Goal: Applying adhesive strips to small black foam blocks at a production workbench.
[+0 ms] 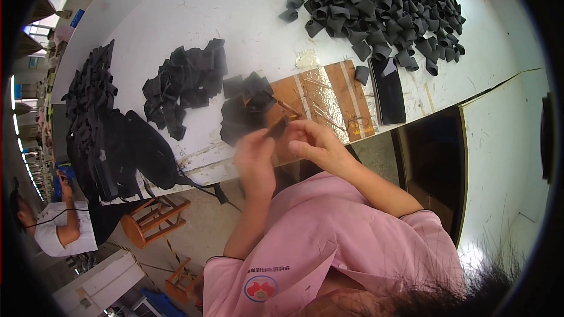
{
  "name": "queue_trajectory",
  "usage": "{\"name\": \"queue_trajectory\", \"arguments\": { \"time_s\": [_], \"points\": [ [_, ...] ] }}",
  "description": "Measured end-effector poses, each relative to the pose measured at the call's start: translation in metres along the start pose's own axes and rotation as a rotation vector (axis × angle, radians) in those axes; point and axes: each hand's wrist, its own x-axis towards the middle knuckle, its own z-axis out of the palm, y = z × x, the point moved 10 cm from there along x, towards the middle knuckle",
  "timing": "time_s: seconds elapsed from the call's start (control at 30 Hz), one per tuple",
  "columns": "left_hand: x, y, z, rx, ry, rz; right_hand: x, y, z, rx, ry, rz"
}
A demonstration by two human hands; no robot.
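Observation:
In front of my chest, both hands meet over the near edge of a brown board (346,91) on the white table. My left hand (254,157), smeared by motion, pinches a small black fabric-like piece (278,128). The fingertips of my right hand (317,144) are closed at the other side of that piece, thumb bent below. A thin brown stick (288,109) shows just beyond the fingers; whether it is held I cannot tell. Right behind my left hand lies a loose heap of flat black pieces (244,111).
A large pile of black tube-like pieces (376,9) covers the far right. A black phone (389,94) lies beside the board. More black pieces (188,79) and a dark bundle (147,147) are at left. A wooden stool (154,220) and another person (64,223) are beyond.

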Motion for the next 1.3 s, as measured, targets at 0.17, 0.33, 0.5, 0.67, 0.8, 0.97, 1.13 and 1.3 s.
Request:
{"name": "queue_trajectory", "arguments": {
  "time_s": [0.17, 0.33, 0.5, 0.67, 0.8, 0.97, 1.13, 1.3],
  "points": [
    [-0.016, -0.014, 0.030, -0.799, -0.117, -0.385, 0.000, -0.005, 0.020, 0.358, -0.107, 0.069],
    [-0.019, -0.031, 0.032, -0.840, -0.138, -0.530, -0.005, -0.014, 0.020, 0.543, -0.055, 0.128],
    [-0.012, 0.002, 0.008, -0.163, 0.144, -0.204, -0.027, -0.079, -0.004, -0.633, 0.325, -0.518],
    [-0.004, 0.023, 0.033, -0.114, -0.015, -0.201, -0.033, -0.097, 0.004, -0.854, 0.364, -0.665],
    [-0.002, 0.006, 0.027, -0.121, 0.003, -0.299, -0.036, -0.100, 0.010, -0.984, 0.352, -0.736],
    [-0.001, -0.001, 0.023, -0.049, -0.038, -0.321, -0.024, -0.093, -0.002, -0.664, 0.185, -0.496],
    [-0.005, 0.025, 0.032, 0.237, -0.138, 0.010, -0.023, -0.090, -0.004, -0.441, 0.128, -0.509],
    [-0.009, 0.045, 0.024, 0.399, 0.154, 0.209, -0.031, -0.103, 0.006, -0.813, 0.355, -0.649]
  ]
}}
